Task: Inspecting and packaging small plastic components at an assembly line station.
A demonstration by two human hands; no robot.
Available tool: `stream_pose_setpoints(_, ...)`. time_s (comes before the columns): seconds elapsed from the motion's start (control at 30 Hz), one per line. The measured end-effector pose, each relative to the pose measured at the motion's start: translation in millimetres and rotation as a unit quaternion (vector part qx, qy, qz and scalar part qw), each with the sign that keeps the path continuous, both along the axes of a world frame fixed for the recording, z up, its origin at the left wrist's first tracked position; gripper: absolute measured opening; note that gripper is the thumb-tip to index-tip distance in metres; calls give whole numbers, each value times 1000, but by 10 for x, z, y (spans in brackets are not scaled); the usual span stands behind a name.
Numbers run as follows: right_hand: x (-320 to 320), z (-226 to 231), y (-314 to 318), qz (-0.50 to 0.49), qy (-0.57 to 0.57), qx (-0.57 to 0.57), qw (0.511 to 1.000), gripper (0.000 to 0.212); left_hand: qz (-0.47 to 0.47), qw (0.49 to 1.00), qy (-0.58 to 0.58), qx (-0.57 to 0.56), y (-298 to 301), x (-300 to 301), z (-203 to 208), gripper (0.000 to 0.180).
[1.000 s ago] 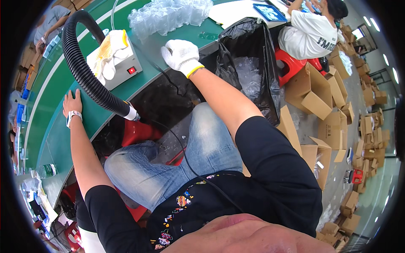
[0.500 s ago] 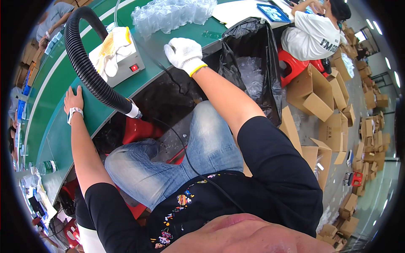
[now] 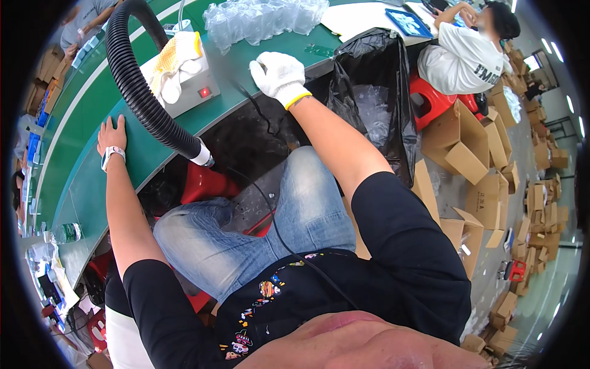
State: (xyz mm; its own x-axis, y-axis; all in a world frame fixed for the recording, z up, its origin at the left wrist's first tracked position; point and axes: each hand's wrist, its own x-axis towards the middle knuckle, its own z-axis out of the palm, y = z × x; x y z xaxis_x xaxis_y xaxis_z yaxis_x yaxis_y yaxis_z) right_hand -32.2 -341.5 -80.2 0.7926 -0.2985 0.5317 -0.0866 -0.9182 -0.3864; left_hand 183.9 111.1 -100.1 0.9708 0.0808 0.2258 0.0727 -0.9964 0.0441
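My bare left hand (image 3: 111, 136) lies flat on the green worktable (image 3: 86, 184), fingers spread, holding nothing; a watch is on that wrist. My right hand (image 3: 279, 75) wears a white knitted glove with a yellow cuff. It rests at the table's near edge, fingers curled in and thumb a little apart, with nothing visible in it. Between the hands stands a grey box-shaped machine (image 3: 195, 98) with a lit red switch. An orange-and-white glove (image 3: 174, 64) is draped over it. A black corrugated hose (image 3: 132, 80) arches past the machine, its pale nozzle (image 3: 203, 155) hanging above my knees.
Clear plastic bags (image 3: 261, 23) are bunched beyond my right hand. A black bin bag (image 3: 402, 104) with clear plastic inside stands right of it. Farther right are a seated person (image 3: 464, 58) and open cardboard boxes (image 3: 458, 138). A bottle (image 3: 67, 232) lies at the left.
The whole view has shifted slightly, so things sit a little farther right. Both hands keep nearly the same places on the table.
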Motion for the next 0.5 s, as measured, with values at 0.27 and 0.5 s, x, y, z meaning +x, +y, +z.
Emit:
stream_pose_setpoints(0.27, 12, 0, 1, -7, 12, 2, 1000, 29, 7, 1000, 17, 14, 0, 8, 5, 75)
stream_pose_setpoints(0.5, 15, -14, -4, -9, 17, 4, 1000, 29, 13, 1000, -7, 18, -52, -43, 31, 60)
